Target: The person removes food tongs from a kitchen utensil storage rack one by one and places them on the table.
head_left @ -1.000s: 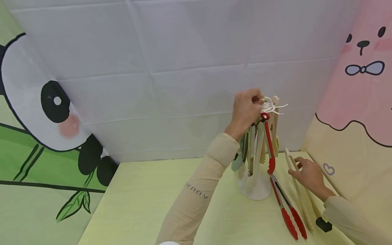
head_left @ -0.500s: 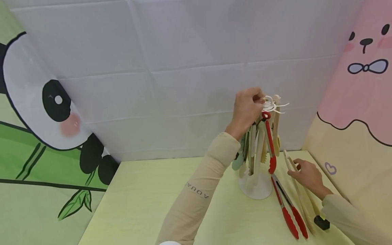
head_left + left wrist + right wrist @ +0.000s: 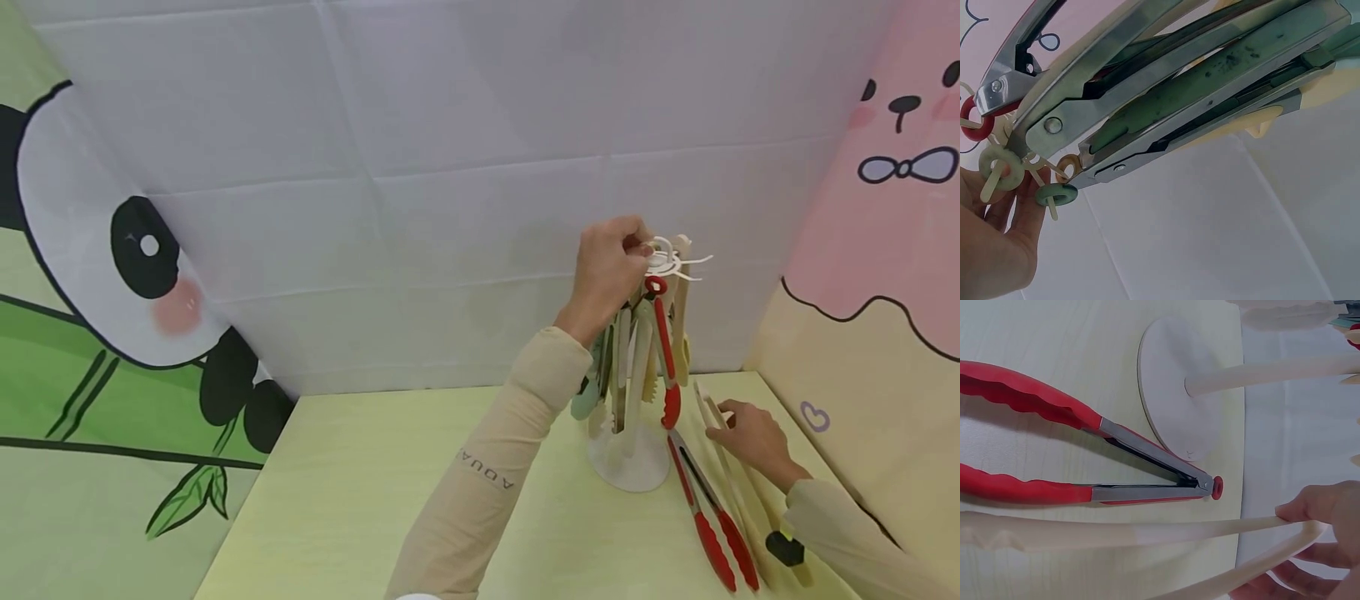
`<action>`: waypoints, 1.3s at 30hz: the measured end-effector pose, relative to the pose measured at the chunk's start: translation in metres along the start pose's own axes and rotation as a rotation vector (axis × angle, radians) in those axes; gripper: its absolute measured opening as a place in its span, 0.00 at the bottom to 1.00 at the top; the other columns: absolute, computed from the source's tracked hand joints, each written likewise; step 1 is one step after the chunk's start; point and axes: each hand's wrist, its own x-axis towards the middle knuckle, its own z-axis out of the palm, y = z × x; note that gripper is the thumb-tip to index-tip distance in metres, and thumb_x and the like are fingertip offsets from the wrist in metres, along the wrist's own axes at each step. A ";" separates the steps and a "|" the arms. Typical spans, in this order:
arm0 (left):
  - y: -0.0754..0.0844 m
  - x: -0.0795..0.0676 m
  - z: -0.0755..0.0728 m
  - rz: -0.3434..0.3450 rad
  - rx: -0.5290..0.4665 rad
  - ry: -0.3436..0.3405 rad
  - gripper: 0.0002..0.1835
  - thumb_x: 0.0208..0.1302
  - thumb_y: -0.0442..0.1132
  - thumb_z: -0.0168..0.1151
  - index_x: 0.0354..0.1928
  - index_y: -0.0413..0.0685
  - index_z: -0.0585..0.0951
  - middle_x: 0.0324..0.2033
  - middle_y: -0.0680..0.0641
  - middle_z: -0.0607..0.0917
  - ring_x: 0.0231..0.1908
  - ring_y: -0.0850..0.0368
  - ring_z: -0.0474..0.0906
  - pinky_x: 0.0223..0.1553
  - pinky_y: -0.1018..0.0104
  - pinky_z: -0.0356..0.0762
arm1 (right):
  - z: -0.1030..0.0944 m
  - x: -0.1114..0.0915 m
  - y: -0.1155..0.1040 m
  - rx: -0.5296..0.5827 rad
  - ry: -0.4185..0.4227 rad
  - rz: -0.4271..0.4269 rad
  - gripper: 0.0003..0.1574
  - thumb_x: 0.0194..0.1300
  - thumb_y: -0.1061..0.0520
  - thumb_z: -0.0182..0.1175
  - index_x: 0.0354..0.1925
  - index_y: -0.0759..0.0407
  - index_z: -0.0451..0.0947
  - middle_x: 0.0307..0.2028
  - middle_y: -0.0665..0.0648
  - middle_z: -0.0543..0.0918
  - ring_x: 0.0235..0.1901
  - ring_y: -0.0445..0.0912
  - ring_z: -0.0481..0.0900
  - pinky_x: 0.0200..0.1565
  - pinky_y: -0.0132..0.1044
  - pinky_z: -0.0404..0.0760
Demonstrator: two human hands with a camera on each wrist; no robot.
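Note:
My left hand [image 3: 609, 268] pinches the loop at the top of a white utensil stand [image 3: 630, 468]. Several tongs hang by their end rings from its hooks, among them green ones [image 3: 1191, 94] and a red pair [image 3: 663, 342]. To the right of the stand, my right hand [image 3: 753, 437] pinches beige tongs [image 3: 1166, 534] near their joined end, thumb on one arm and fingers under the other. The arms of these tongs are spread apart and slope down toward me. Between the stand's base and the beige tongs lie red-handled tongs [image 3: 1029, 394], spread on the table.
A black faceted piece [image 3: 785, 548] lies by my right sleeve at the table's right side. The pale yellow table [image 3: 360, 500] meets a white cloth wall [image 3: 450, 225] at the back. A pink printed wall [image 3: 892, 242] stands on the right.
My right hand and the joined end of the beige tongs have sunk slightly toward the table. My left hand keeps its hold on the stand's loop. The head view has shifted slightly left.

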 end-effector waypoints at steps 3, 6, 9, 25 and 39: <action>0.000 0.000 0.001 -0.004 0.013 -0.001 0.07 0.57 0.25 0.60 0.28 0.43 0.83 0.28 0.50 0.84 0.28 0.63 0.73 0.30 0.80 0.68 | 0.002 0.000 0.003 0.005 -0.008 0.009 0.30 0.55 0.54 0.65 0.49 0.76 0.72 0.32 0.70 0.80 0.24 0.52 0.77 0.21 0.41 0.72; 0.000 0.001 0.002 -0.004 0.026 -0.001 0.07 0.57 0.26 0.61 0.28 0.43 0.84 0.28 0.51 0.84 0.28 0.63 0.73 0.30 0.80 0.67 | 0.005 -0.001 0.005 0.008 -0.009 0.019 0.30 0.55 0.54 0.64 0.49 0.76 0.72 0.33 0.70 0.80 0.24 0.53 0.78 0.21 0.42 0.72; 0.000 0.001 0.001 0.005 0.021 -0.003 0.07 0.58 0.26 0.61 0.27 0.43 0.83 0.28 0.50 0.85 0.27 0.63 0.73 0.30 0.80 0.68 | 0.007 -0.001 0.006 0.013 -0.010 0.026 0.30 0.55 0.54 0.64 0.50 0.76 0.72 0.33 0.71 0.80 0.24 0.53 0.78 0.21 0.42 0.72; -0.006 0.001 0.001 0.088 -0.021 0.025 0.08 0.57 0.24 0.61 0.25 0.42 0.82 0.28 0.49 0.85 0.27 0.64 0.74 0.32 0.81 0.68 | 0.026 0.001 0.011 -0.005 -0.044 0.064 0.28 0.56 0.57 0.62 0.49 0.77 0.71 0.31 0.69 0.80 0.21 0.49 0.75 0.20 0.41 0.72; -0.011 0.002 0.001 0.160 -0.011 0.021 0.11 0.57 0.23 0.59 0.22 0.44 0.79 0.30 0.50 0.86 0.30 0.64 0.78 0.32 0.80 0.66 | 0.034 0.001 0.018 -0.018 -0.061 0.086 0.27 0.56 0.58 0.61 0.48 0.78 0.71 0.32 0.72 0.80 0.21 0.50 0.76 0.19 0.42 0.72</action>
